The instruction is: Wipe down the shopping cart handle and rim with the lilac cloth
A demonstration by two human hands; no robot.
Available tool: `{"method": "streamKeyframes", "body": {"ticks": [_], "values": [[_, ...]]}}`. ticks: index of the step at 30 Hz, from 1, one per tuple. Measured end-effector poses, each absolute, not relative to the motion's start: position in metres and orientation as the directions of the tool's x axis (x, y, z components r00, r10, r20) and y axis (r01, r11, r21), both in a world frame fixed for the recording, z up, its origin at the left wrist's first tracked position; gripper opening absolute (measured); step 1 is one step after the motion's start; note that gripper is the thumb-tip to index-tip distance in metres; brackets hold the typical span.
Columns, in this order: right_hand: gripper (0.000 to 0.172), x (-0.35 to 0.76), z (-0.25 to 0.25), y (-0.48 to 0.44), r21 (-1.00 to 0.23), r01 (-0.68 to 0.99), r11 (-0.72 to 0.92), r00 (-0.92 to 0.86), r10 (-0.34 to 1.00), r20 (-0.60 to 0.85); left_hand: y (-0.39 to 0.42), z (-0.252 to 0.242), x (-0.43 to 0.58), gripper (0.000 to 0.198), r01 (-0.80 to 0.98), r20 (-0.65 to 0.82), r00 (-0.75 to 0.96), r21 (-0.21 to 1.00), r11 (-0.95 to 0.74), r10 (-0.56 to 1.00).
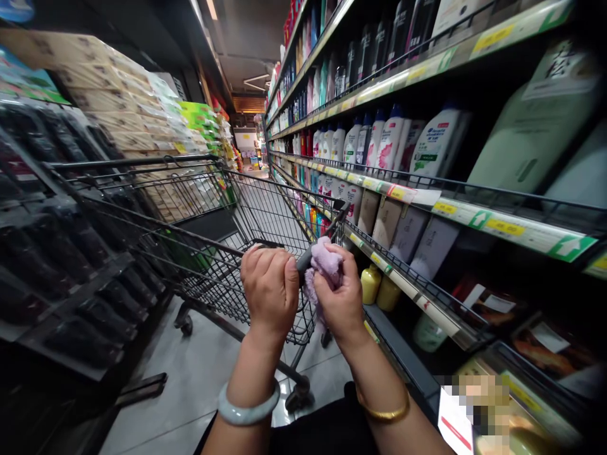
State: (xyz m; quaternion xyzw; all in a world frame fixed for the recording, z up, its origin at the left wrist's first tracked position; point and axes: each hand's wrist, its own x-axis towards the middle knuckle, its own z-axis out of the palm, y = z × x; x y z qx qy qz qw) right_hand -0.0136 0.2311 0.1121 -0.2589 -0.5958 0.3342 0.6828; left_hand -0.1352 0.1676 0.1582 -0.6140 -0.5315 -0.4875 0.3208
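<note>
1. Left hand [270, 284]: fingers wrapped around shopping cart handle [305, 260].
2. Right hand [344, 294]: fingers clamped on lilac cloth [327, 260], against handle.
3. Cloth bunched, long axis near vertical, loose end down.
4. Handle slants up-right toward shampoo shelf [459, 212].

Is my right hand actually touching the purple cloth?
Touching. The head view shows it plainly: the right hand has its thumb laid over the purple cloth, which is bunched between thumb and fingers.

A white bottle [434, 144] seems to read "head & shoulders"; green shelf labels [480, 218] show white up-arrows.
</note>
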Motion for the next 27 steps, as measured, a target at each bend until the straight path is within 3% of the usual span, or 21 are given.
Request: {"method": "streamKeyframes", "body": {"ticks": [5, 7, 10, 12, 14, 16, 18, 20, 25, 27], "values": [[0.052, -0.012, 0.089, 0.256, -0.963, -0.116, 0.242, 0.111, 0.967, 0.229, 0.168, 0.159, -0.136, 0.027, 0.964, 0.944, -0.033, 0.116, -0.238, 0.329], [0.051, -0.008, 0.098, 0.251, -0.942, -0.196, 0.274, 0.084, 0.961, 0.262, 0.168, 0.159, -0.137, 0.027, 0.963, 0.944, -0.025, 0.111, -0.245, 0.33], [0.052, -0.005, 0.118, 0.233, -0.8, -0.313, 0.512, 0.019, 0.845, 0.534, 0.169, 0.158, -0.137, 0.026, 0.962, 0.947, -0.027, 0.111, -0.249, 0.319], [0.052, -0.007, 0.12, 0.23, -0.755, -0.275, 0.596, 0.019, 0.788, 0.615, 0.169, 0.157, -0.137, 0.026, 0.962, 0.951, -0.027, 0.108, -0.25, 0.309], [0.052, -0.011, 0.106, 0.241, -0.826, -0.151, 0.543, 0.109, 0.84, 0.532, 0.169, 0.157, -0.137, 0.026, 0.962, 0.953, -0.019, 0.1, -0.254, 0.303], [0.051, -0.015, 0.085, 0.258, -0.942, -0.055, 0.332, 0.209, 0.926, 0.314, 0.169, 0.158, -0.137, 0.026, 0.962, 0.953, -0.014, 0.096, -0.257, 0.303], [0.05, -0.018, 0.069, 0.271, -0.979, -0.026, 0.201, 0.193, 0.962, 0.193, 0.169, 0.158, -0.137, 0.025, 0.961, 0.952, -0.016, 0.099, -0.258, 0.305], [0.058, -0.02, 0.063, 0.277, -0.981, -0.019, 0.196, 0.141, 0.971, 0.191, 0.169, 0.158, -0.137, 0.026, 0.96, 0.952, -0.02, 0.103, -0.259, 0.304], [0.096, -0.02, 0.056, 0.28, -0.98, 0.075, 0.184, 0.036, 0.982, 0.187, 0.17, 0.158, -0.137, 0.027, 0.962, 0.957, -0.028, 0.104, -0.252, 0.287], [0.098, -0.018, 0.051, 0.283, -0.975, 0.121, 0.186, -0.002, 0.982, 0.187, 0.17, 0.159, -0.137, 0.027, 0.963, 0.957, -0.031, 0.106, -0.249, 0.288]]}}
